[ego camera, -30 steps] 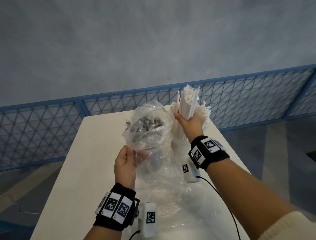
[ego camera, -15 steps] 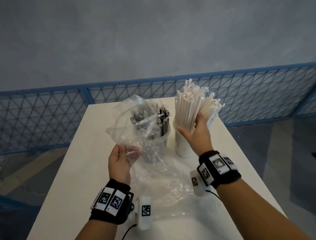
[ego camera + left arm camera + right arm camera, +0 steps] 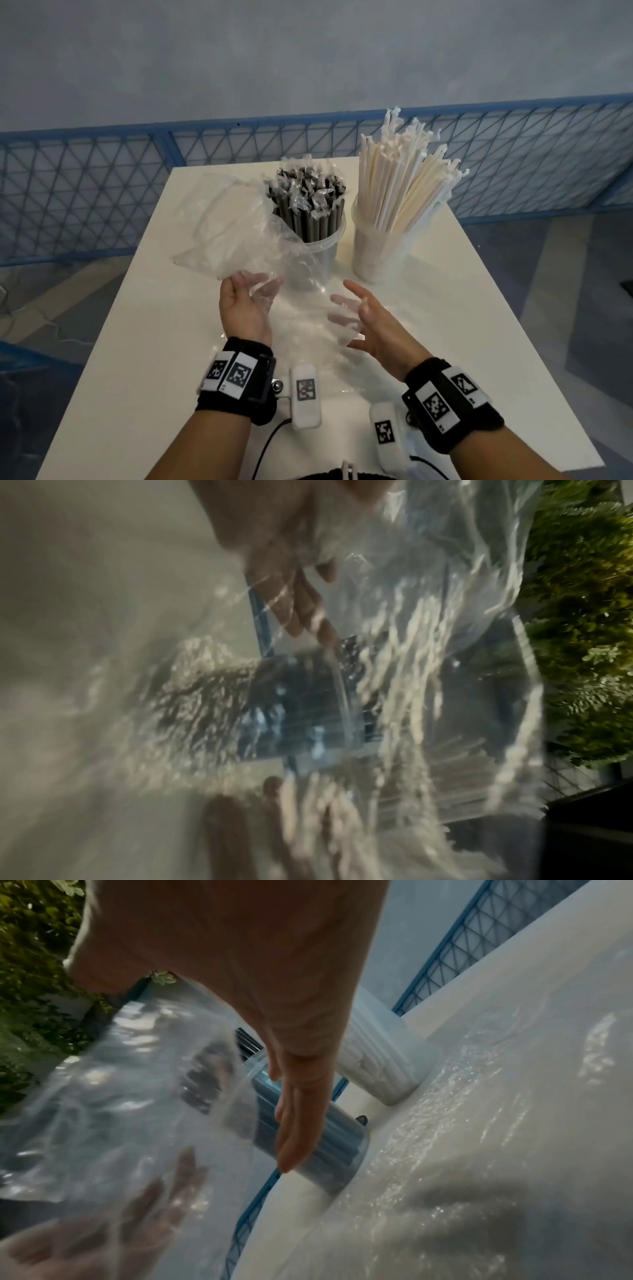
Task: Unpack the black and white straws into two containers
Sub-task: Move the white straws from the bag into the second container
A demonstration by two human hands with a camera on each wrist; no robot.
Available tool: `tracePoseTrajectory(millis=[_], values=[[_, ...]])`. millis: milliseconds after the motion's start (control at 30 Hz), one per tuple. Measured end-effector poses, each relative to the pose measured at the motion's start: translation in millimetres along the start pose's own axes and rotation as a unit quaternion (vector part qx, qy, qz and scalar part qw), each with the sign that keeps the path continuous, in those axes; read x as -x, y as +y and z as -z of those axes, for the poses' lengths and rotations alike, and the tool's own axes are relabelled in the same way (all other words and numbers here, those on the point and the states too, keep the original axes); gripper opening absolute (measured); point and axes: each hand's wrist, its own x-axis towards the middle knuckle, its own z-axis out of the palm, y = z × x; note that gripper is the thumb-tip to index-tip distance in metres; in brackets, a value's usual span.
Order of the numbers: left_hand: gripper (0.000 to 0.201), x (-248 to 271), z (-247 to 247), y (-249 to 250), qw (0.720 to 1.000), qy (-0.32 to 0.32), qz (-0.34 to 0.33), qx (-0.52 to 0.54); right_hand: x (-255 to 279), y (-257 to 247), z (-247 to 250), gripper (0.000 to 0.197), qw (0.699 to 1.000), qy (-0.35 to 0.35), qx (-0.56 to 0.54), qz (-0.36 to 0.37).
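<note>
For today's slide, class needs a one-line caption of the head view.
Black straws and white straws stand in two containers while open hands gather clear plastic wrap on the table.

A plain, pale grey-blue plastered wall [image 3: 308,51] fills the upper part of the head view, evenly lit with soft, diffuse light and no hard shadows. In front of it runs a low blue metal fence with a triangular wire lattice [image 3: 85,192], spanning the whole width behind a white rectangular tabletop [image 3: 428,308]. The table stands lengthwise away from the viewer, its far edge close to the fence. On either side lies a grey-blue mottled floor [image 3: 565,274], with a tan patch at the left. Both wrist views show dense green foliage [image 3: 582,588], possibly a hedge or plant wall, too blurred to tell.
</note>
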Motion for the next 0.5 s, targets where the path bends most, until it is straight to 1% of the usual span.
tracePoseTrajectory(millis=[33, 67, 133, 167, 200, 233, 267, 300, 333, 367, 400, 433, 467, 500], values=[[0.031, 0.3, 0.7, -1.1, 1.0, 0.006, 0.0, -0.005, -0.1, -1.9, -1.8, 0.088, 1.0, 0.0, 0.015, 0.008], [0.03, 0.5, 1.6, -1.6, 1.0, 0.011, 0.0, -0.01, -0.1, -3.4, -3.5, 0.072, 0.999, 0.018, 0.037, 0.019], [0.027, 3.1, 2.8, -2.6, 0.999, 0.016, 0.002, -0.03, -3.4, -3.2, -4.5, 0.039, 0.994, 0.083, 0.057, 0.041], [0.02, 5.8, 3.1, -2.5, 0.998, 0.019, 0.003, -0.055, -5.7, -1.5, -3.1, 0.029, 0.991, 0.114, 0.057, 0.048], [0.009, 7.2, 3.9, -3.0, 0.996, 0.02, -0.001, -0.087, -7.4, -0.2, -1.1, 0.025, 0.988, 0.136, 0.058, 0.05], [0.014, 8.9, 6.4, -3.5, 0.99, 0.028, -0.017, -0.139, -8.9, 1.0, 1.7, 0.026, 0.985, 0.153, 0.059, 0.047], [0.037, 10.3, 10.8, -3.9, 0.976, 0.043, -0.056, -0.204, -9.8, 1.4, 5.2, 0.028, 0.984, 0.164, 0.06, 0.04], [0.059, 11.7, 16.1, -2.7, 0.953, 0.052, -0.125, -0.272, -10.1, 1.3, 9.3, 0.031, 0.983, 0.172, 0.063, 0.033], [0.074, 14.0, 21.5, 0.0, 0.914, 0.054, -0.215, -0.34, -9.7, 0.7, 13.2, 0.034, 0.982, 0.175, 0.067, 0.025], [0.082, 16.4, 27.7, 2.2, 0.865, 0.041, -0.297, -0.403, -9.0, -0.1, 16.3, 0.037, 0.982, 0.174, 0.071, 0.018], [0.085, 19.6, 32.0, 6.8, 0.819, 0.021, -0.351, -0.454, -8.3, -0.6, 18.9, 0.038, 0.982, 0.17, 0.076, 0.01], [0.085, 20.6, 34.8, 11.2, 0.783, -0.004, -0.37, -0.5, -7.8, -0.5, 21.1, 0.039, 0.983, 0.168, 0.076, 0.003], [0.083, 21.1, 33.7, 17.8, 0.765, -0.034, -0.353, -0.538, -8.1, -0.8, 23.2, 0.04, 0.983, 0.166, 0.074, -0.002], [0.077, 21.3, 32.6, 22.2, 0.756, -0.061, -0.322, -0.567, -7.8, -0.5, 25.0, 0.04, 0.984, 0.166, 0.071, -0.008]])
